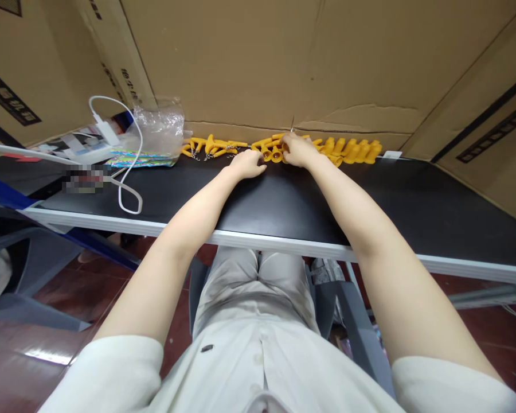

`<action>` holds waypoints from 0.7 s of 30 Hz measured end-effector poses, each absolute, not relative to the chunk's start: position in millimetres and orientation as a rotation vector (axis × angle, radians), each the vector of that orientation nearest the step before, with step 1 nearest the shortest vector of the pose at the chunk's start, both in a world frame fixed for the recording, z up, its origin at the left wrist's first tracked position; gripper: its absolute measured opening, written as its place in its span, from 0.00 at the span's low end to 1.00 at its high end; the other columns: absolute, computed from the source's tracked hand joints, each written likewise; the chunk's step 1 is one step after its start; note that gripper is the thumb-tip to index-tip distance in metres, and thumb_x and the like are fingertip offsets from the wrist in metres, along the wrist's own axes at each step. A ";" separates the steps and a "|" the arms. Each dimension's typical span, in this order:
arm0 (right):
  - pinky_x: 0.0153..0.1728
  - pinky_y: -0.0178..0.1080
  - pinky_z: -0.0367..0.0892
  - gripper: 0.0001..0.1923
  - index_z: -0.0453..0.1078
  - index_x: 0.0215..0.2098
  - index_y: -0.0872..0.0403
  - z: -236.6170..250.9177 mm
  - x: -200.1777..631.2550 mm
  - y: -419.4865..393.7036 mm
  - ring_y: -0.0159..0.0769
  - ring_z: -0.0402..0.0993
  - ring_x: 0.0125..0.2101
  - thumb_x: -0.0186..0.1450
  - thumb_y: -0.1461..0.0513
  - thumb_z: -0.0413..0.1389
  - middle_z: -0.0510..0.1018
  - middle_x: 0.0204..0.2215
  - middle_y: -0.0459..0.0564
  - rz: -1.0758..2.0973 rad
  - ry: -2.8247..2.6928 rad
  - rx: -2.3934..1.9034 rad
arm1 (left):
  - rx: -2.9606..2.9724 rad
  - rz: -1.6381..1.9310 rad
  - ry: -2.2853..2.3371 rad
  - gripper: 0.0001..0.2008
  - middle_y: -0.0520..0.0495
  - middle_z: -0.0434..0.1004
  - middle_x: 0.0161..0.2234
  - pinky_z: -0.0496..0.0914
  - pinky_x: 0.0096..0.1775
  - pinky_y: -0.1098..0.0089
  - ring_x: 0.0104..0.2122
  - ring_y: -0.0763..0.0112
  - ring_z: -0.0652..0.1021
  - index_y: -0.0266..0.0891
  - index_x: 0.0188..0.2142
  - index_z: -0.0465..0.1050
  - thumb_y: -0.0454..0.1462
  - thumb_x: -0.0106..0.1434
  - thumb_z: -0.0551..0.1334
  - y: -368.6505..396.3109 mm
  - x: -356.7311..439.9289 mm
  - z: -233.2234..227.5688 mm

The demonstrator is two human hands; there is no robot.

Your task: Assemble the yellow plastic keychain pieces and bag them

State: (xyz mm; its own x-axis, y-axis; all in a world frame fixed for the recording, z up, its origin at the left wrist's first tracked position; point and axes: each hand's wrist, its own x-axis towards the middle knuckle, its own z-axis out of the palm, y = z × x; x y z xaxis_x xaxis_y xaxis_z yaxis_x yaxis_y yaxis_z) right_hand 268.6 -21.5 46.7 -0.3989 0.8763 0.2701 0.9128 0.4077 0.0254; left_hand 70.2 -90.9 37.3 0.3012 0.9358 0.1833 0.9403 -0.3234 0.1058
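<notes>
My left hand rests near the back of the black table, thumb apart from the curved fingers, with nothing visible in it. Beyond it lie yellow branched pieces with small metal coils or chains on them. My right hand is closed among the yellow parts, its fingers curled at a yellow hollow plastic piece. A thin pointed metal bit sticks up just behind that hand. Yellow cup-ended pieces lie between my hands. To the right stands a row of yellow bottle-shaped pieces.
Cardboard walls enclose the back and sides of the black table. At left are a clear plastic bag, a colourful patterned packet and a white cable. A small white tag lies at right. A metal edge runs along the front.
</notes>
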 end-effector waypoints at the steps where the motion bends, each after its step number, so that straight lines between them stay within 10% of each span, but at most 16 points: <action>1: 0.69 0.67 0.66 0.27 0.72 0.69 0.59 46.0 268.1 -20.3 0.66 0.74 0.69 0.73 0.68 0.52 0.73 0.72 0.69 -0.235 -2.458 -1.590 | -2.521 -0.324 -1.808 0.20 0.35 0.87 0.62 0.78 0.65 0.59 0.63 0.49 0.85 0.35 0.61 0.84 0.39 0.78 0.60 -91.1 70.1 37.4; 14: 0.75 0.81 0.47 0.27 0.69 0.72 0.57 35.5 252.8 -10.2 0.70 0.61 0.77 0.77 0.58 0.55 0.64 0.78 0.69 -0.189 -2.449 -1.657 | -2.543 -0.312 -1.806 0.21 0.34 0.87 0.62 0.78 0.65 0.58 0.63 0.48 0.84 0.35 0.61 0.84 0.39 0.77 0.60 -93.2 70.4 39.1; 21: 0.77 0.68 0.54 0.27 0.67 0.76 0.53 62.6 288.0 -0.7 0.60 0.63 0.77 0.83 0.56 0.51 0.67 0.78 0.65 -0.048 -2.195 -1.603 | -2.546 -0.358 -1.816 0.19 0.39 0.88 0.61 0.78 0.65 0.58 0.62 0.50 0.84 0.40 0.58 0.85 0.40 0.75 0.61 -87.8 68.3 35.8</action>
State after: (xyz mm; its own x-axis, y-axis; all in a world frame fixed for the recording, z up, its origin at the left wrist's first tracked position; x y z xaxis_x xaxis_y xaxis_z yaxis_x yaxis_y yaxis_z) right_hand 288.0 -0.7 62.6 -0.2474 0.9030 0.3513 0.9174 0.3349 -0.2148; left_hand 68.3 -87.8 35.8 0.3088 0.9339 0.1803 0.9325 -0.3346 0.1359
